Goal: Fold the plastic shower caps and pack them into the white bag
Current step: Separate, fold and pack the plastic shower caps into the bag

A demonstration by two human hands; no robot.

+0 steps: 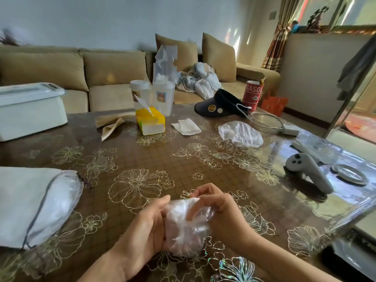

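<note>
A crumpled clear plastic shower cap (186, 231) is bunched between both hands just above the near edge of the table. My left hand (145, 228) cups its left side with the fingers wrapped under it. My right hand (216, 208) pinches its upper right edge, thumb pressed into the plastic. The white bag (24, 202) lies flat at the near left, its mouth facing right with clear plastic caps (63, 200) showing inside. Another loose shower cap (240, 134) lies crumpled at the far right of the table.
On the flowered brown tabletop (142, 159) stand a yellow tissue box (150, 121), two plastic containers (154, 94), a white storage box (30, 110), a black visor (219, 104), a red can (252, 94), a grey controller (307, 169), a small dish (350, 176) and a charger cable (270, 121). A sofa (101, 72) sits behind.
</note>
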